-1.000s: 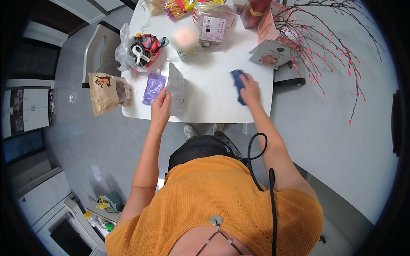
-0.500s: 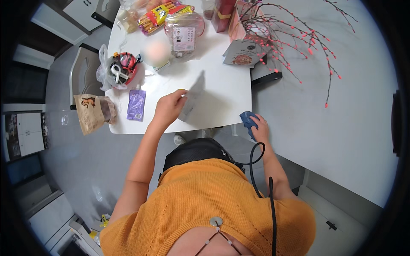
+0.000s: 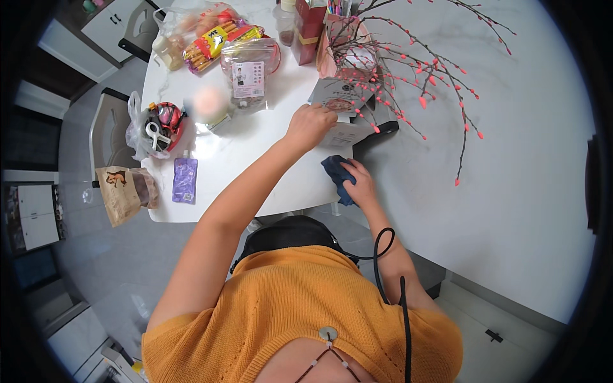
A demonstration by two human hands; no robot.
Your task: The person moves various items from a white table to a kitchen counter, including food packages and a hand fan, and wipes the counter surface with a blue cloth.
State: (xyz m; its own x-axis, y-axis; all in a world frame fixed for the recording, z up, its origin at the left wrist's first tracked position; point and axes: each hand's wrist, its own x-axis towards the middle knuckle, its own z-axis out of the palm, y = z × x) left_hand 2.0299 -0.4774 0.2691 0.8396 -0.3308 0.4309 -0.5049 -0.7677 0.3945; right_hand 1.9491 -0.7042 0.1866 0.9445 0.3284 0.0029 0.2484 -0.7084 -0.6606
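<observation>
My left hand (image 3: 310, 126) reaches over the right part of the white table (image 3: 252, 185), fingers pinched on a thin, pale printed card (image 3: 348, 135). The card lies just in front of a light grey printed card stand (image 3: 334, 96), close to the table's right edge. At that same edge, nearer to me, my right hand (image 3: 361, 185) grips a crumpled dark blue cloth (image 3: 336, 173).
Red-budded branches (image 3: 421, 60) spread over the right side. Across the back are a red box (image 3: 309, 32), a clear zip bag (image 3: 246, 80) and a snack pack (image 3: 220, 45). A purple pouch (image 3: 185, 180), a brown paper bag (image 3: 121, 191) and a plastic bag of items (image 3: 159, 127) line the left.
My left hand has carried the card forward and right, to the card stand. My right hand has brought the cloth from beside the table to its right edge. The view has shifted slightly.
</observation>
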